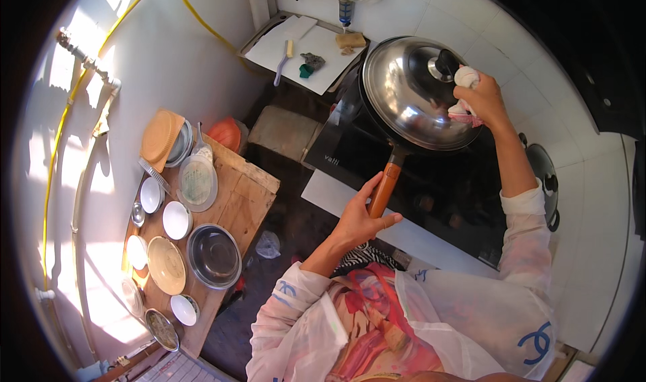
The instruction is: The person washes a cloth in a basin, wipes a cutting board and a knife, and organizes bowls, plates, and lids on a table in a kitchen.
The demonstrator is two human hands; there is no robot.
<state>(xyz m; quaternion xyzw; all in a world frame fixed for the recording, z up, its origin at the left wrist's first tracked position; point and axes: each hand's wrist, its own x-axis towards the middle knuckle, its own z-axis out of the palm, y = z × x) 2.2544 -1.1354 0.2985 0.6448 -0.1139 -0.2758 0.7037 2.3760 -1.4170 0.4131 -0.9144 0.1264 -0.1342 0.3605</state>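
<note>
A wok [371,114] with a domed, shiny metal lid [398,89] stands on a black glass cooktop [333,140]. My right hand [487,99] grips a crumpled white and pink cloth [465,79] at the lid's right side, close to its black knob [445,65]. At the wok's wooden handle [385,190], my left hand [361,215] holds the near end, with the thumb stretched out to the right and a finger along the left side. The lid hides what is inside the wok.
On the left, a wooden table [242,180] bears several bowls, a metal basin [214,256] and an orange lid [161,135]. Behind, a white board [272,41] carries a brush [283,61], a scouring pad [314,60] and a sponge [351,40]. Another lidded pot [542,165] stands right.
</note>
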